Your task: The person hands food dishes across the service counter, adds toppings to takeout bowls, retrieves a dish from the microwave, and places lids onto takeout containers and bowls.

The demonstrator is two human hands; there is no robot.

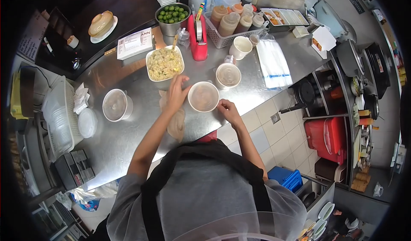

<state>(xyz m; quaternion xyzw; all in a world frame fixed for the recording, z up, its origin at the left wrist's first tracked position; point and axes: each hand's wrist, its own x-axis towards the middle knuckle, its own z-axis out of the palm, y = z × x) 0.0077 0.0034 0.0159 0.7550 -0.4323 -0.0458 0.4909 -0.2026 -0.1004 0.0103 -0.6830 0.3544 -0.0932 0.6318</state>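
A white round takeaway bowl (204,96) with a translucent lid stands near the counter's front edge, between my two hands. My left hand (176,92) is open at the bowl's left side, fingers stretched and slightly apart. At its right rim, my right hand (229,111) has curled fingers pinching the edge. Beneath my left wrist lies a brown cloth (176,125). A second lidded bowl (228,75) is just behind to the right, and a third lidded bowl (117,105) stands to the left. Fried rice fills a square white container (165,64) behind my left hand.
A red tape dispenser (198,41), a pot of green limes (173,16) and a basket of sauce bottles (231,26) line the back. Plastic bags (274,63) lie right. A white basket of lids (64,112) stands left. Shelves (332,91) rise beyond the tiled floor.
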